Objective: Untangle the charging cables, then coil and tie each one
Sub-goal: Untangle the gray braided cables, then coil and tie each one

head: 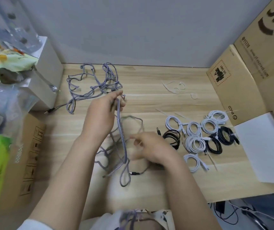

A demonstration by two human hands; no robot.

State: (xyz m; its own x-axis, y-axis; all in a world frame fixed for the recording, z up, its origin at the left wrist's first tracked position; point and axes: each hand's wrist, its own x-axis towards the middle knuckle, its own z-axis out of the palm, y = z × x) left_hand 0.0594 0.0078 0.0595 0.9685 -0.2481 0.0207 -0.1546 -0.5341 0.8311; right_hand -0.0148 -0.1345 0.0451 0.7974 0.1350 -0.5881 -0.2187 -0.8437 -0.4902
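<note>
Our left hand (102,112) pinched the braided cable (121,130) up high over the desk (149,100). Right hand (151,148) was blurred, fingers half-curled near the strands; grip unclear. Best to keep tension, feed loops evenly. More tangle (93,82) behind, coiled cables (199,135) on the right. Lower cable end hidden in lap.

Your right hand (151,147) is blurred — you can't tell what its fingers hold; the cardboard box (255,63) runs off the frame's right edge.
</note>
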